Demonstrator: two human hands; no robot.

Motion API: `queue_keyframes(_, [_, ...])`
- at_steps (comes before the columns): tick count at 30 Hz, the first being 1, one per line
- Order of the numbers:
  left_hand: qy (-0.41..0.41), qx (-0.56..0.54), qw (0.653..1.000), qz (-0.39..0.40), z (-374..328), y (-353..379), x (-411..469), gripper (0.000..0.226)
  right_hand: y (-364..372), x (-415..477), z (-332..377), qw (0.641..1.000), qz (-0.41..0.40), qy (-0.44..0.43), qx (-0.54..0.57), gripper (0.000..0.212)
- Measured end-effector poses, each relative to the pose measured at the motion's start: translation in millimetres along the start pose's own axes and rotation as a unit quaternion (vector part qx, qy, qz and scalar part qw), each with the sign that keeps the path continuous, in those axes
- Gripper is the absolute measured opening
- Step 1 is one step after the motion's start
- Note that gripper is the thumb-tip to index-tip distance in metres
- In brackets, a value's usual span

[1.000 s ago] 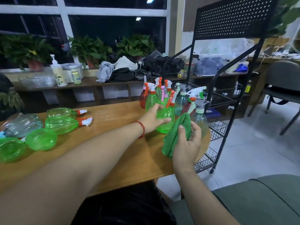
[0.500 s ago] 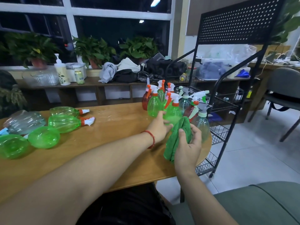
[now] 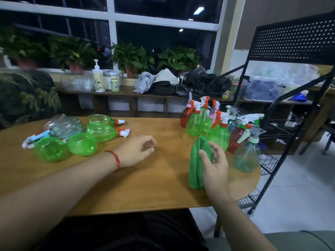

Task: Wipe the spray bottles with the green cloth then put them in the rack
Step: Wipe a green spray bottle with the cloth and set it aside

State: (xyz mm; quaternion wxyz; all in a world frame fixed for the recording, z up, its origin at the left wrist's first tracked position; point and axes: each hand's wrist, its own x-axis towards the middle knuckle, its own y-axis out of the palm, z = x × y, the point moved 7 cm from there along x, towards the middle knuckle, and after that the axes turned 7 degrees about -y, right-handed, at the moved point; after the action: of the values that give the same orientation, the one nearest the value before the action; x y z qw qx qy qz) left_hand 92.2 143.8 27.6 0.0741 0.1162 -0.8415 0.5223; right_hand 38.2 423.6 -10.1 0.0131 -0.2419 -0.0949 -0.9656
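On the left of the wooden table [image 3: 145, 187], a group of lying spray bottles [image 3: 101, 132], mostly green with one clear, rests on its sides. Just right of them, the left hand [image 3: 135, 151] hangs over the tabletop with fingers loosely curled, holding nothing. Well apart to its right, the right hand [image 3: 215, 167] grips the bunched green cloth [image 3: 196, 165] upright, thumb pressed against it. Just beyond the cloth, a cluster of standing spray bottles [image 3: 219, 136], green, red and clear, fills the table's far right corner, with the black rack [image 3: 293, 40] beside the table's right edge.
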Motion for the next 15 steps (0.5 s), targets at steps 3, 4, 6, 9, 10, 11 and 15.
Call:
queue_keyframes(3, [0.01, 0.096, 0.994, -0.044, 31.8, -35.5, -25.4, 0.013, 43.3, -3.0, -2.0, 0.999, 0.043, 0.0, 0.012, 0.028])
queue_keyframes(4, [0.005, 0.117, 0.992, -0.054, 40.1, -46.5, -32.4, 0.016, 60.5, -4.4, -1.6, 0.998, 0.056, -0.001, 0.02, 0.028])
queue_keyframes(6, [-0.023, 0.146, 0.987, -0.069, 54.9, -65.8, -43.9, 0.022, 94.5, -7.9, -0.3, 0.997, 0.073, -0.002, 0.033, 0.028])
queue_keyframes(9, [-0.074, 0.171, 0.977, -0.101, 78.6, -90.8, -59.1, 0.032, 137.2, -17.2, -0.7, 0.996, 0.089, -0.002, 0.029, 0.029])
queue_keyframes(10, [-0.093, 0.175, 0.974, -0.11, 88.1, -97.8, -63.9, 0.037, 145.5, -21.0, -1.9, 0.996, 0.089, -0.003, 0.026, 0.029])
queue_keyframes(11, [-0.114, 0.183, 0.97, -0.115, 97.4, -104.1, -68.4, 0.044, 150.8, -25.1, -3.2, 0.996, 0.09, -0.006, 0.018, 0.029])
queue_keyframes(15, [-0.21, 0.213, 0.948, -0.112, 138.8, -119.8, -85.8, 0.074, 152.5, -36.7, -3.1, 0.991, 0.111, -0.06, -0.034, 0.031])
